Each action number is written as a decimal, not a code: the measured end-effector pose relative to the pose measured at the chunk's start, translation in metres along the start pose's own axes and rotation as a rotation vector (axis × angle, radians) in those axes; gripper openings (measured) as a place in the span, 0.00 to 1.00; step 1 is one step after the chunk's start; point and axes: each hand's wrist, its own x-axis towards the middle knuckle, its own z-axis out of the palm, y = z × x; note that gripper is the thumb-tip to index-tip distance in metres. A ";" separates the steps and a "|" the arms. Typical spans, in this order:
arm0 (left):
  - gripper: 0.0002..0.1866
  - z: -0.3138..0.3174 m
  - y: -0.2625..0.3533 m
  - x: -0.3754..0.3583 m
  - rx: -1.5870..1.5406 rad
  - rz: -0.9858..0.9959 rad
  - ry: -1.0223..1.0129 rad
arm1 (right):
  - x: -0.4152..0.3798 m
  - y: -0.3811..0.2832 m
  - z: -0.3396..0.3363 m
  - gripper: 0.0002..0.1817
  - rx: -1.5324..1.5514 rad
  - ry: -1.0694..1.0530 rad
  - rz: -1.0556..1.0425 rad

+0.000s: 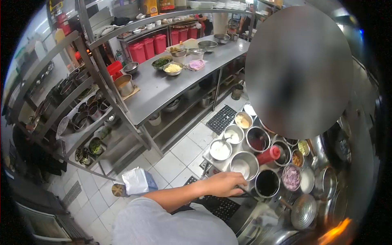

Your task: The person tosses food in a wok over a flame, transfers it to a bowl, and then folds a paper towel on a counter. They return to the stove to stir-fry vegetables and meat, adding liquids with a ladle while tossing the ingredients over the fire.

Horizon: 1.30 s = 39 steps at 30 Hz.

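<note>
Left of the red bottle [268,155], bowls [130,67] dot a steel surface [151,97] and a white bag [138,180] stands on tiled floor [168,169]. Nearer, also left of the bottle, the left hand [228,183] curls around a dark handle [249,194]; the right hand is out of view. Pots [244,158] crowd the bottle; right of it, onions [291,178], a strainer [303,211] and flame [335,232].

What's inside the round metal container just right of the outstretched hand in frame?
The container holds very dark contents, probably liquid. Only their top surface shows; anything beneath is covered.
</note>
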 end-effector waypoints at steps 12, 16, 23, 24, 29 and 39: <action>0.16 0.058 0.094 -0.058 -0.078 0.104 -0.359 | -0.260 0.040 -0.203 0.36 -0.095 0.492 0.154; 0.16 0.091 0.105 -0.054 -0.081 0.298 -0.449 | -0.348 0.083 -0.220 0.33 -0.687 0.800 0.146; 0.16 0.059 0.096 -0.071 -0.052 0.282 -0.519 | -0.444 0.178 -0.202 0.32 -1.014 0.917 0.285; 0.17 0.052 0.079 -0.076 -0.045 0.302 -0.502 | -0.446 0.174 -0.193 0.32 -0.884 0.893 0.330; 0.17 0.015 0.014 -0.119 -0.041 0.260 -0.434 | -0.356 0.134 -0.076 0.28 -0.480 0.654 0.025; 0.18 -0.067 -0.080 -0.225 -0.035 0.026 -0.254 | -0.249 0.092 0.167 0.19 -0.245 0.040 -0.131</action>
